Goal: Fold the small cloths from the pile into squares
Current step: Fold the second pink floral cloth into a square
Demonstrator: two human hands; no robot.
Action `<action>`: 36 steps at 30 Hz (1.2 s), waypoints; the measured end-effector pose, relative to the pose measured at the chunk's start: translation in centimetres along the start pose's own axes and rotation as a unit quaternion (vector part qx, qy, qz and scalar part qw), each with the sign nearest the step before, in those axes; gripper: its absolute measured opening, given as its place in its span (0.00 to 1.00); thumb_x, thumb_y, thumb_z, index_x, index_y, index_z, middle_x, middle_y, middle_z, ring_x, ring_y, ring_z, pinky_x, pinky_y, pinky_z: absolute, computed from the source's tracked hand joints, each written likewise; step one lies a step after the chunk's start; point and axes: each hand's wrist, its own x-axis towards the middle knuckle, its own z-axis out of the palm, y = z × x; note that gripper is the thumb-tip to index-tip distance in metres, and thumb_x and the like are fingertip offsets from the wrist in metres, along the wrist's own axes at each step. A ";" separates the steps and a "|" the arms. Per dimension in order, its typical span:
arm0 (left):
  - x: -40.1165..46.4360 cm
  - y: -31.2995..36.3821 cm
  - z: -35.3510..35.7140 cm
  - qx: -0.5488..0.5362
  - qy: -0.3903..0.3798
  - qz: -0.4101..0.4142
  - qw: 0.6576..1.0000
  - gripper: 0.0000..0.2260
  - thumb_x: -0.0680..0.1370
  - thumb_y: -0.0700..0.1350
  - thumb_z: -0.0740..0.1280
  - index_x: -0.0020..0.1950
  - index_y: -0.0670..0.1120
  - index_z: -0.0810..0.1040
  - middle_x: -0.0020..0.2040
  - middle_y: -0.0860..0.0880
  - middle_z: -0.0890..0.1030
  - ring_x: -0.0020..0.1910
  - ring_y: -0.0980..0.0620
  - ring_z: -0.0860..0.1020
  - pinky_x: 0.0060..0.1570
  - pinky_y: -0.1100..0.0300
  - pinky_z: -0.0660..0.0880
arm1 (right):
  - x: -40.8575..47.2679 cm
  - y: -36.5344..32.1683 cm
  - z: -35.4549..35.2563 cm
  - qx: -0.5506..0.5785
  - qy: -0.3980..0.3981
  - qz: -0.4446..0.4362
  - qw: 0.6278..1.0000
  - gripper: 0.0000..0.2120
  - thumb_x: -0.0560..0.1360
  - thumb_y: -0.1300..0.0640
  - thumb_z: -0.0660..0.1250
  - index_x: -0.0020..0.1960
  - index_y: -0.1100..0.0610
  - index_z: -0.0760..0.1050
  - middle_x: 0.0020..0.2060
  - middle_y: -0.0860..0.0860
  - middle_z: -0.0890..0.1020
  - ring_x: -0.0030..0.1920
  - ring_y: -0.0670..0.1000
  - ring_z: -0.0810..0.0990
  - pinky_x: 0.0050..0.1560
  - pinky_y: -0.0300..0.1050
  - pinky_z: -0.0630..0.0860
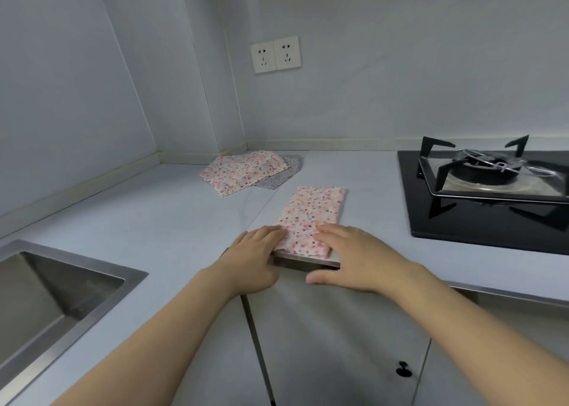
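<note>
A pink speckled cloth (311, 215), folded into a long rectangle, lies on the counter with its near end at the counter's front edge. My left hand (255, 258) rests palm down at its near left corner, fingertips on the fabric. My right hand (354, 255) lies flat at the near right corner, fingers straight on the cloth, thumb hanging past the counter edge. A loose pile of small cloths (246, 170), pink speckled ones over a grey one, sits farther back near the wall corner.
A steel sink (61, 298) is set into the counter at the left. A black gas hob (486, 196) with a pan support stands at the right. Two wall sockets (275, 54) sit above the pile. Cabinet doors (338, 344) lie below the counter edge.
</note>
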 end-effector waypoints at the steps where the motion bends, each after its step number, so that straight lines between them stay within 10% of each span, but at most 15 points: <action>1: -0.3 0.1 0.2 0.005 0.035 0.008 0.999 0.31 0.73 0.49 0.61 0.76 0.54 0.60 0.75 0.53 0.62 0.73 0.50 0.61 0.73 0.56 0.56 | -0.6 -0.3 0.2 -0.032 0.009 -0.006 0.999 0.39 0.71 0.32 0.63 0.76 0.50 0.59 0.76 0.46 0.59 0.75 0.48 0.57 0.74 0.43 0.52; 9: -1.2 0.7 -0.5 -0.031 0.119 0.016 0.992 0.13 0.77 0.46 0.66 0.60 0.55 0.79 0.58 0.52 0.77 0.58 0.48 0.74 0.61 0.54 0.68 | -2.2 -2.8 -0.2 -0.022 0.128 -0.007 0.992 0.08 0.77 0.53 0.62 0.53 0.55 0.75 0.53 0.51 0.78 0.56 0.56 0.74 0.53 0.47 0.67; 19: -1.4 0.6 -3.8 -0.305 0.081 -0.045 0.948 0.14 0.73 0.55 0.71 0.42 0.43 0.83 0.41 0.41 0.82 0.36 0.45 0.75 0.42 0.52 0.71 | -2.3 -0.8 -4.0 0.164 0.072 0.049 0.983 0.17 0.79 0.51 0.62 0.34 0.57 0.69 0.26 0.47 0.73 0.30 0.46 0.71 0.31 0.41 0.64; 28: 7.4 1.8 -3.3 -0.330 0.139 -0.140 0.923 0.17 0.79 0.46 0.64 0.34 0.46 0.63 0.33 0.46 0.66 0.28 0.51 0.64 0.31 0.61 0.62 | 4.1 4.2 -4.9 0.196 0.071 0.127 0.970 0.16 0.79 0.50 0.62 0.36 0.57 0.69 0.30 0.51 0.72 0.30 0.49 0.67 0.33 0.44 0.62; 36: 13.0 1.3 0.1 -0.096 0.134 -0.173 0.971 0.10 0.79 0.52 0.61 0.43 0.48 0.74 0.39 0.50 0.78 0.42 0.46 0.77 0.37 0.57 0.70 | 9.1 9.3 -1.5 0.159 0.074 0.159 0.972 0.16 0.76 0.48 0.65 0.33 0.54 0.67 0.35 0.48 0.74 0.41 0.52 0.72 0.40 0.47 0.66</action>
